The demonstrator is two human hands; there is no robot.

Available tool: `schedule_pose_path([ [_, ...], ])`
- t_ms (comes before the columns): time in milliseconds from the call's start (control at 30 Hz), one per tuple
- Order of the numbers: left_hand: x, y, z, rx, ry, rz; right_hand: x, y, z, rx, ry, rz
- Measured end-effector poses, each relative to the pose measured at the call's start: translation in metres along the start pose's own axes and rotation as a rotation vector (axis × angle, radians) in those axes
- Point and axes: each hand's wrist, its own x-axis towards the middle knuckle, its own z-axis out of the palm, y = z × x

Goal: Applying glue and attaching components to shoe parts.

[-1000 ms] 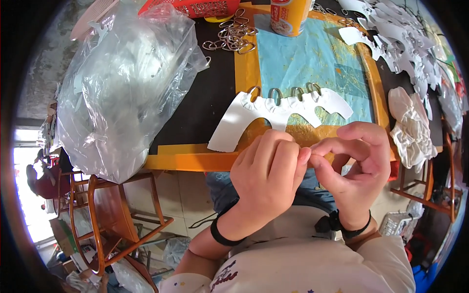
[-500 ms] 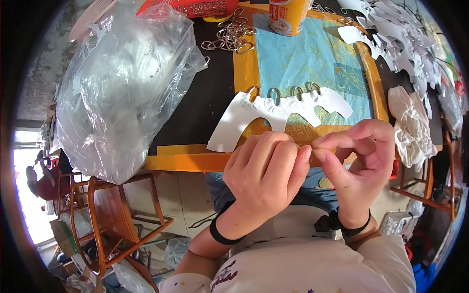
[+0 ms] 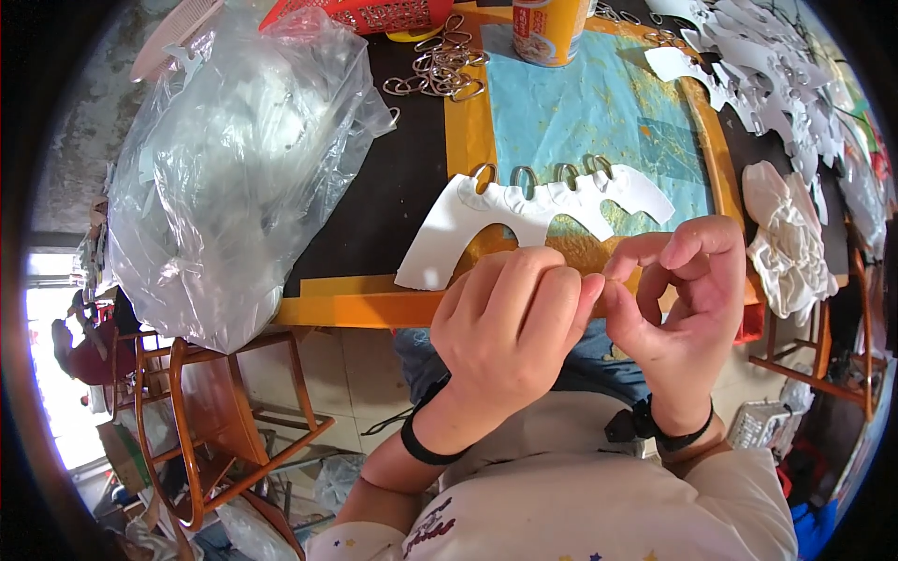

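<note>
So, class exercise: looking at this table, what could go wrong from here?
1. The white cut-out strip lies close to the orange-taped table edge, just beyond the left hand; a knuckle might nudge it.
2. The bulging clear plastic bag seems to overhang that edge, so it could slip.
3. The right hand almost meets the left; anything small between them, too hidden to tell, might drop.

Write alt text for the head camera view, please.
A person's left hand and right hand are close together, anything between them too small to tell. Beyond lies a white cut-out strip with four metal rings, with a clear plastic bag left and white pieces upper right.
</note>
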Motion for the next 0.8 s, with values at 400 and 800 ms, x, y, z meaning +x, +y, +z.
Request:
schedule_pose_path([
  [400,-0.0027,0.0045,-0.004,-0.127,-0.067,-0.16,0.0004,0.0007,0.0036,0.052,0.037,0.072],
  [800,-0.0029,0.0006,-0.0006,-0.122,-0.002,-0.075,0.0001,0.0082,0.0004,0.443,-0.011,0.217],
])
